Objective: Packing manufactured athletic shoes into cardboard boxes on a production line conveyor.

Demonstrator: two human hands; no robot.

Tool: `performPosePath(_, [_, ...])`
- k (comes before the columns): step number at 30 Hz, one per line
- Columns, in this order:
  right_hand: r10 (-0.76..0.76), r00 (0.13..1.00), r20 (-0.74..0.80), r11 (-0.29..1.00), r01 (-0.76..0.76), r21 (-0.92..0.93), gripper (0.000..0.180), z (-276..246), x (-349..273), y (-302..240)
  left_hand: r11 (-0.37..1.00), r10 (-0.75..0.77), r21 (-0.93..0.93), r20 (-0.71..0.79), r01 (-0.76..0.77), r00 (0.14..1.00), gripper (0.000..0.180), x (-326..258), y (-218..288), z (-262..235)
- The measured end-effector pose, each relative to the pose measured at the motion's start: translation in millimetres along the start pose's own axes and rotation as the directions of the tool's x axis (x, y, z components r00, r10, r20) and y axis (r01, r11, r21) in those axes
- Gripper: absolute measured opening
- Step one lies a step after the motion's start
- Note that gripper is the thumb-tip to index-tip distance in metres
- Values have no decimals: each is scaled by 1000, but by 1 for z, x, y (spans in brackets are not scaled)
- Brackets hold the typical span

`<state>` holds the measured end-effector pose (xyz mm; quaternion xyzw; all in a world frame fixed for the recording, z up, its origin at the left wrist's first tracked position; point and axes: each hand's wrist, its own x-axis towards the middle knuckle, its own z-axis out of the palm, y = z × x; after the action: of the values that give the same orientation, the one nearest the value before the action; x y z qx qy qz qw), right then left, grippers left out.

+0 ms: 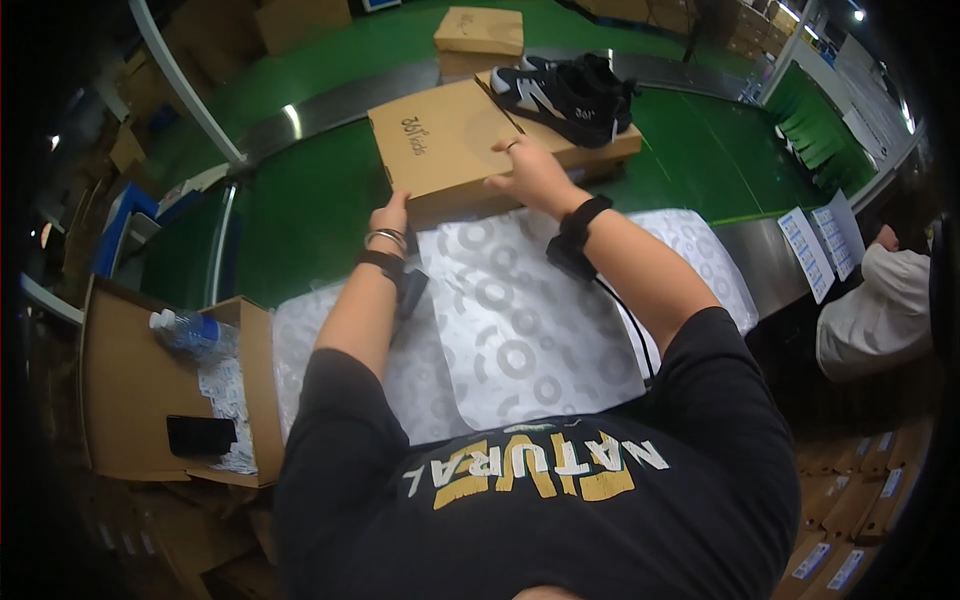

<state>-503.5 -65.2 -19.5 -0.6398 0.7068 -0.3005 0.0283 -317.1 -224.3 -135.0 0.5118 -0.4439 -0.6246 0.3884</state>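
Both hands grasp the flat brown cardboard shoebox lid (445,140), left hand (392,214) gripping its near corner, right hand (531,172) pressed flat on top, beside black-and-white sneakers (570,95).

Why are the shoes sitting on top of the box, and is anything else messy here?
The black and white shoes sit on the far part of the cardboard box, not inside it. The left hand grips its near edge; the right hand lies flat on it. The patterned paper sheets overlap loosely. Nothing looks spilled or broken.
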Motion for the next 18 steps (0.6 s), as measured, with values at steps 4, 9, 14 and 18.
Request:
performPosePath(4, [-236,969,68,867,242,-436,80,35,19,-6,963,269,-23,20,-269,963,55,-51,44,21])
performPosePath(9, [291,819,-494,826,44,561,63,41,40,-3,560,270,786,125,-261,955,62,-36,45,-58])
performPosePath(14, [670,676,306,111,-500,859,72,-5,5,9,641,320,731,21,-233,947,54,-30,32,-106])
performPosePath(18, [340,890,-303,702,-25,712,55,-43,-53,37,353,690,488,441,-799,574,61,-157,62,-19])
